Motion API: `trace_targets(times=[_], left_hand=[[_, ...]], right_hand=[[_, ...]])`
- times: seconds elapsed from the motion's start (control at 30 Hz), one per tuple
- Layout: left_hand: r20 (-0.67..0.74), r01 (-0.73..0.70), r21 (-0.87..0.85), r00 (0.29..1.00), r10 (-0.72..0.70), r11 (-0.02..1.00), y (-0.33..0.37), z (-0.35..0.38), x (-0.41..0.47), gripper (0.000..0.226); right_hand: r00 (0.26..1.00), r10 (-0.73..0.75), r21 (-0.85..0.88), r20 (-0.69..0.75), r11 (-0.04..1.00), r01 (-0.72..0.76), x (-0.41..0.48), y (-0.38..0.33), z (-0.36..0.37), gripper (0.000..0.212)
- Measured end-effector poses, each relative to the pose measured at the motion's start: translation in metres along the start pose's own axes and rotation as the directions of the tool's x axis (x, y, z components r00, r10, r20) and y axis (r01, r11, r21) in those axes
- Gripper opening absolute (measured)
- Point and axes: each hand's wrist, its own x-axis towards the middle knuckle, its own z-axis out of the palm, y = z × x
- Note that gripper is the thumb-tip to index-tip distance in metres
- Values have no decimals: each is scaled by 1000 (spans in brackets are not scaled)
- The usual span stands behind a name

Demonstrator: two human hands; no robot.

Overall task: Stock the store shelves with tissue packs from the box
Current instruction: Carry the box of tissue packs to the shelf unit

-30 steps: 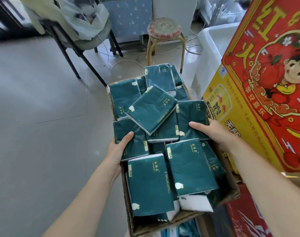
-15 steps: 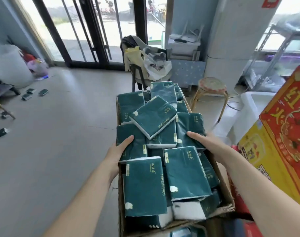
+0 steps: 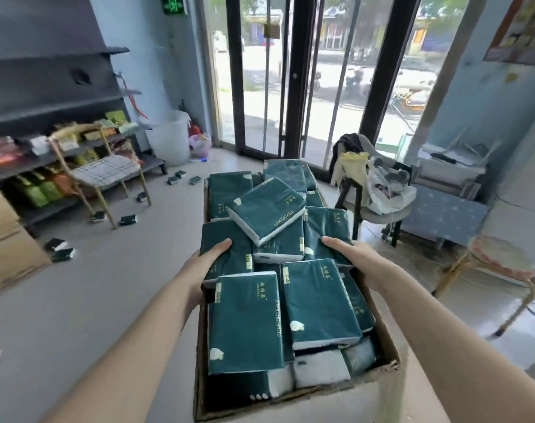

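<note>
Grey floor (image 3: 77, 315), glass doors (image 3: 290, 71) ahead, dark store shelves (image 3: 55, 99) along the left wall with goods on the lower tiers. Left grip (image 3: 209, 259): thumb laid flat over a pack at the box edge, fingers out of sight down the side wall, so it reads as clamped on the box. Right grip (image 3: 350, 254): the same on the opposite side, thumb on a pack, fingers hidden. Box (image 3: 388, 369) is carried between both forearms, heaped above its rim with dark green tissue packs (image 3: 247, 325). One top pack (image 3: 266, 212) lies tilted and loose on the heap. Stray packs (image 3: 61, 253) lie scattered on the floor near the shelves, and a wooden chair (image 3: 107, 172) with a checked cushion stands just in front of them. Judged step: carrying the load over to the shelves. To do it well, keep the box level and the thumbs bearing down on the outer packs. Turn left slowly so the tilted pack does not slide off. Steer round the chair and the strays. Set the box down close by the shelves before loosening either side.
</note>
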Motion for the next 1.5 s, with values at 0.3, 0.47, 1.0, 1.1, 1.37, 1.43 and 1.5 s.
trace_targets(times=[0.3,0.47,1.0,1.1,1.37,1.43,1.5], left_hand=[[-114,-76,-52,991,69,996,97,-145,69,50],[-144,-104,-75,985,92,992,140,-220,85,41],[-376,-186,-235,923,87,954,249,-386,240,26],[-414,-157,-255,909,39,954,277,-405,282,27],[-456,-167,-306,890,9,937,349,-473,372,28],[-458,-170,-312,889,9,935,368,-495,398,30],[-451,-186,-325,892,21,927,385,-521,430,31]], right_hand=[[990,-50,-37,128,998,56,98,-93,163,38],[974,-77,-50,214,995,89,135,-137,247,38],[905,-48,-211,422,966,150,345,-264,464,47],[896,-27,-230,444,963,143,393,-287,499,44],[870,-23,-249,492,954,166,494,-361,592,42],[871,-17,-257,492,953,163,522,-375,619,45],[870,-21,-243,492,957,160,553,-388,647,48]])
